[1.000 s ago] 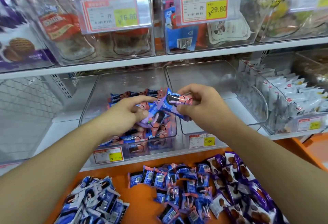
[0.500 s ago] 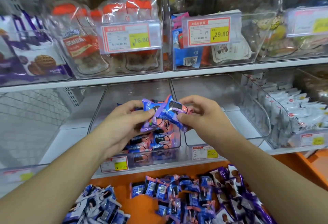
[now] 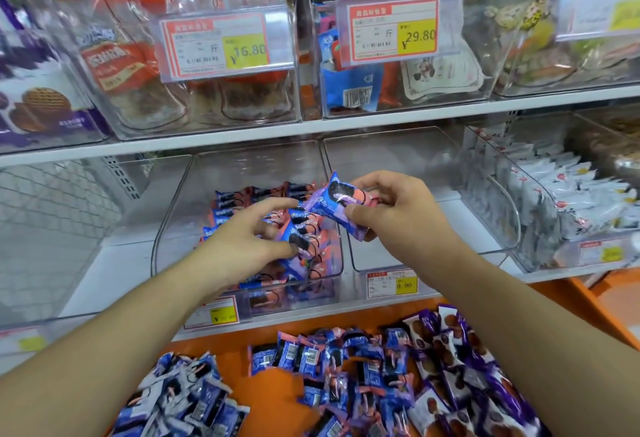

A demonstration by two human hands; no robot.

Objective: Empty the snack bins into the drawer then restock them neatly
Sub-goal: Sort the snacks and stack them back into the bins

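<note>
A clear snack bin (image 3: 166, 229) on the lower shelf holds several blue-and-pink cookie packets (image 3: 235, 208). My left hand (image 3: 249, 242) is over the bin and pinches one packet (image 3: 294, 236) between thumb and fingers. My right hand (image 3: 398, 215) grips a small stack of the same packets (image 3: 332, 201) just above the bin's right edge. Beside it stands an empty clear bin (image 3: 398, 159). Below, the orange drawer (image 3: 277, 391) holds loose piles: blue-white packets (image 3: 180, 398), blue-pink packets (image 3: 332, 360), purple packets (image 3: 460, 367).
A bin of white packets (image 3: 571, 194) stands at the right. The upper shelf carries bins with red-topped bags (image 3: 214, 56), blue packs (image 3: 349, 83) and purple boxes (image 3: 38, 107). Price tags (image 3: 393, 282) hang along the shelf front. Another clear bin (image 3: 69, 211) is at the left.
My left hand took one packet from the stack and moved down-left into the bin with it. My right hand stayed up with the remaining packets. The view tilted slightly upward.
</note>
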